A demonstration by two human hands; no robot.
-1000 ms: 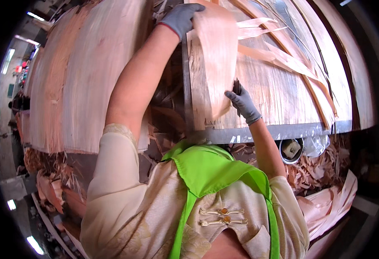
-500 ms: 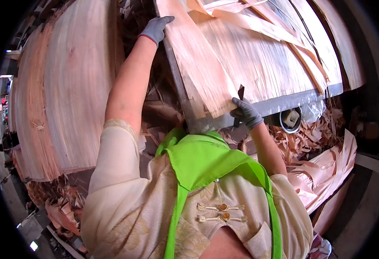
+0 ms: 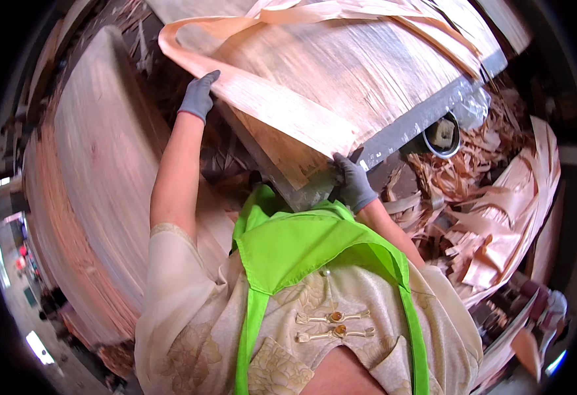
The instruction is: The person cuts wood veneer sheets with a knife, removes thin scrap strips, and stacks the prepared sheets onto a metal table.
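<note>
A long, pale wood veneer strip slants across the near left corner of the work table, its far part curling back over the sheets. My left hand, in a grey glove, pinches its left edge. My right hand, also gloved, is closed at the strip's near end by the table's front edge. A dark, flat blade-like tool pokes out by the right fingers; its handle is hidden. Beneath the strip lie wide veneer sheets and a browner piece at the corner.
A tall stack of veneer stands at left. Right of the table edge are a round container, a clear plastic bag and heaped wood scraps. A bundle of long strips lies at far right.
The strip has been lifted and swung round at the corner, its far part now looping over the sheets. Both hands moved left and nearer each other; the view has turned.
</note>
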